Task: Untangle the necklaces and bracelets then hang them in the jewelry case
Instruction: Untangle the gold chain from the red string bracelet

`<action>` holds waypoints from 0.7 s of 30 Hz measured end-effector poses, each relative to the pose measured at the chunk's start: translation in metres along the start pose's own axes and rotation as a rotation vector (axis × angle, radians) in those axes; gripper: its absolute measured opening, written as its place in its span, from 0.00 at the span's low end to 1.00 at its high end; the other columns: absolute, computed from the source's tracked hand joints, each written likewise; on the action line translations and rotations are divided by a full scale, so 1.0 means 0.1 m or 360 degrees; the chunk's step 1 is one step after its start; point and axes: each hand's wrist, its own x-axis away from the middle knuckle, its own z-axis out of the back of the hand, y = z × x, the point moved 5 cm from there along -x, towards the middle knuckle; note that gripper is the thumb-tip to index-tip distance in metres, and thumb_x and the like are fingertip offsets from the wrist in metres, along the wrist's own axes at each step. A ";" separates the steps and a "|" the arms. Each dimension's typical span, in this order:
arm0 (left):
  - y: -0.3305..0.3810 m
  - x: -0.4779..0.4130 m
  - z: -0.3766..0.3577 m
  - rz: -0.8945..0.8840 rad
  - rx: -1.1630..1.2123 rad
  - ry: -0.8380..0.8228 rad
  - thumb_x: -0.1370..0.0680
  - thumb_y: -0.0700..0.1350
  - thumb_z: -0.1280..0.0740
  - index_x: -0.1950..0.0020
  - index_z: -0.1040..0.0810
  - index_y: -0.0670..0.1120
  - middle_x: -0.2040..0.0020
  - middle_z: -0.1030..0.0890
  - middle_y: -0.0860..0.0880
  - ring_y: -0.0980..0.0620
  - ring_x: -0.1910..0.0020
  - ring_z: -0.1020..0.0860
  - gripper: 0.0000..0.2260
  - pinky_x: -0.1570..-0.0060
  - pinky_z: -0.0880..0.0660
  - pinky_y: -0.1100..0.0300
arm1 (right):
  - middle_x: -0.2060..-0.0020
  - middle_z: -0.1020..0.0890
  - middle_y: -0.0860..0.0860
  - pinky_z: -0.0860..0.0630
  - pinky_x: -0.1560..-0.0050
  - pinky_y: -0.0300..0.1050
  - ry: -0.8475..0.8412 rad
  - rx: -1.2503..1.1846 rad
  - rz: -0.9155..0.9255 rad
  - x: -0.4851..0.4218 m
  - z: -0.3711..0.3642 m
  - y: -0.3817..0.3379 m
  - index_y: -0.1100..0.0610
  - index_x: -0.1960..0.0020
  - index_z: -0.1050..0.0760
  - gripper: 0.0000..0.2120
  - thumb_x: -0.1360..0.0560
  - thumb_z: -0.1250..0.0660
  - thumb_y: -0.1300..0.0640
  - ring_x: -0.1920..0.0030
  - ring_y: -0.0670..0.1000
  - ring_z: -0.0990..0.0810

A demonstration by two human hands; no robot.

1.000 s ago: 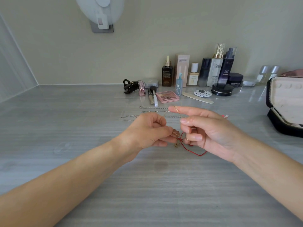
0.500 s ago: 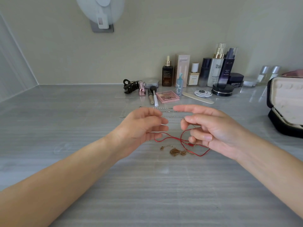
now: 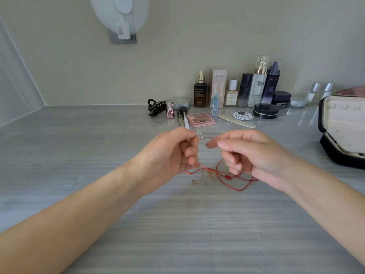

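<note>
A hair claw [image 3: 156, 107], pink palette [image 3: 200, 119], nail file [image 3: 237, 121] and bottles [image 3: 256, 89] stand on the grey table [image 3: 79, 155].

Glossy grey table [image 3: 79, 155], red cord bracelet [image 3: 235, 180]

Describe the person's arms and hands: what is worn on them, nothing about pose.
Both forearms are bare right to the picture's edge, and no sleeves show. The left hand and right hand carry no watch, glove or wristband that I can see. The fingernails look short and unpainted, but motion blur leaves small rings uncertain.
</note>
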 end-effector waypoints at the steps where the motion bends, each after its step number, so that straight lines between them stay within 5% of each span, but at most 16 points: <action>1: 0.02 0.00 0.00 -0.0004 -0.0011 -0.0018 0.23 0.43 0.44 0.69 0.30 0.46 0.75 0.35 0.51 0.53 0.77 0.35 0.14 0.63 0.33 0.57 | 0.79 0.31 0.49 0.33 0.71 0.40 0.0025 0.0104 0.0020 0.00 0.00 0.00 0.58 0.63 0.21 0.10 0.26 0.37 0.61 0.77 0.47 0.35; 4: 0.09 0.00 0.02 -0.0004 -0.0149 -0.0023 0.22 0.43 0.43 0.68 0.30 0.46 0.75 0.35 0.51 0.54 0.77 0.38 0.14 0.65 0.32 0.58 | 0.80 0.33 0.49 0.34 0.62 0.45 0.0103 0.0174 0.0054 0.01 0.04 -0.01 0.54 0.74 0.28 0.16 0.28 0.35 0.56 0.75 0.49 0.33; 8: 0.13 -0.04 0.07 0.0060 -0.0396 -0.0016 0.22 0.43 0.41 0.66 0.29 0.45 0.75 0.36 0.52 0.55 0.77 0.39 0.12 0.70 0.31 0.61 | 0.79 0.37 0.49 0.28 0.55 0.46 0.0155 0.0016 0.0033 0.01 0.11 -0.01 0.55 0.75 0.33 0.18 0.27 0.36 0.57 0.75 0.49 0.34; 13: 0.09 -0.13 0.09 0.0216 -0.0636 -0.0007 0.22 0.44 0.40 0.66 0.29 0.47 0.75 0.35 0.53 0.55 0.77 0.40 0.12 0.75 0.38 0.63 | 0.80 0.36 0.47 0.28 0.66 0.40 0.0193 -0.0044 -0.0025 0.02 0.16 0.00 0.56 0.70 0.29 0.14 0.25 0.38 0.58 0.76 0.48 0.37; 21: 0.08 -0.03 0.21 0.0142 -0.0544 0.0074 0.21 0.47 0.39 0.63 0.28 0.48 0.71 0.31 0.53 0.57 0.75 0.38 0.10 0.78 0.44 0.66 | 0.75 0.31 0.49 0.44 0.78 0.35 0.0175 -0.0035 -0.0007 0.01 0.22 0.01 0.60 0.63 0.25 0.08 0.25 0.37 0.61 0.79 0.44 0.38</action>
